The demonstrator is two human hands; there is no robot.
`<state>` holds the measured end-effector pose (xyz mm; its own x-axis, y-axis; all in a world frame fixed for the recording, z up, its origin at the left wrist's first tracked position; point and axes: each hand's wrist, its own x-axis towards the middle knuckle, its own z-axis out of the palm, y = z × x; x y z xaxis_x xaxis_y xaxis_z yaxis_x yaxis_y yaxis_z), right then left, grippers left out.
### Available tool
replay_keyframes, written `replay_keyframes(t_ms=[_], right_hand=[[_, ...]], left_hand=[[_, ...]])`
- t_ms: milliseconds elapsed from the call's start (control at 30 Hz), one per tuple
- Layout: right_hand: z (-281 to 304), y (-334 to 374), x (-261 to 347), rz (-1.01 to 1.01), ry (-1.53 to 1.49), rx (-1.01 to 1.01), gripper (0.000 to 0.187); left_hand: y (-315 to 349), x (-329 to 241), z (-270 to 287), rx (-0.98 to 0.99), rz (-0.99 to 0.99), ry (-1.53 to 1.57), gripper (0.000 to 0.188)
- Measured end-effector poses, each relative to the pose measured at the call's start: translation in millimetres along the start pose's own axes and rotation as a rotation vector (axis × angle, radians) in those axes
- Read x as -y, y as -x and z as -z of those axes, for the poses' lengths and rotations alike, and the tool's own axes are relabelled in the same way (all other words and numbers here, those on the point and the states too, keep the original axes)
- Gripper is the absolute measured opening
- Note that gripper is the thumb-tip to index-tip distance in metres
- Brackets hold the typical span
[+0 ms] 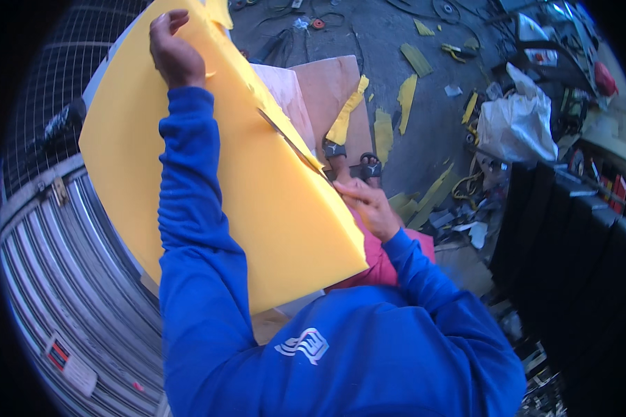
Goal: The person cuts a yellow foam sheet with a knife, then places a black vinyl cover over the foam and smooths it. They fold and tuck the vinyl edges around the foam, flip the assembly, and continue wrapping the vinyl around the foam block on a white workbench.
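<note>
Yellow foam sheet (257, 201), gripped at its top edge by the left hand (176, 52), is mid-cut as the right hand (368, 205), fingers seemingly closed on scissors (292, 144), needs steady advancing along the edge.

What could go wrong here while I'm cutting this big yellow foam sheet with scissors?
The yellow foam sheet is held only at its top edge by the left hand, so it may flex and tear raggedly. The scissors in the right hand could wander. Yellow scraps underfoot might cause slipping.
</note>
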<state>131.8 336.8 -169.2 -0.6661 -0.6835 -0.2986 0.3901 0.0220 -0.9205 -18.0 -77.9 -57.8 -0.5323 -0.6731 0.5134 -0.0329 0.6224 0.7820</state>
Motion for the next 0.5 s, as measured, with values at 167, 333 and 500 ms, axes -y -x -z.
replay_keyframes(t_ms=[167, 333, 500], right_hand=[[39.0, 71.1, -30.3, -0.324, -0.068, -0.099, 0.035], [54.6, 38.7, -24.2, -0.406, -0.424, -0.252, 0.041], [7.1, -35.8, 34.6, -0.181, -0.563, -0.006, 0.045]], left_hand=[[-2.2, 9.3, -5.0, -0.054, 0.148, 0.159, 0.035], [5.3, 3.4, -7.2, -0.121, 0.095, 0.072, 0.032], [3.6, -18.5, -1.0, -0.268, 0.287, 0.17, 0.031]])
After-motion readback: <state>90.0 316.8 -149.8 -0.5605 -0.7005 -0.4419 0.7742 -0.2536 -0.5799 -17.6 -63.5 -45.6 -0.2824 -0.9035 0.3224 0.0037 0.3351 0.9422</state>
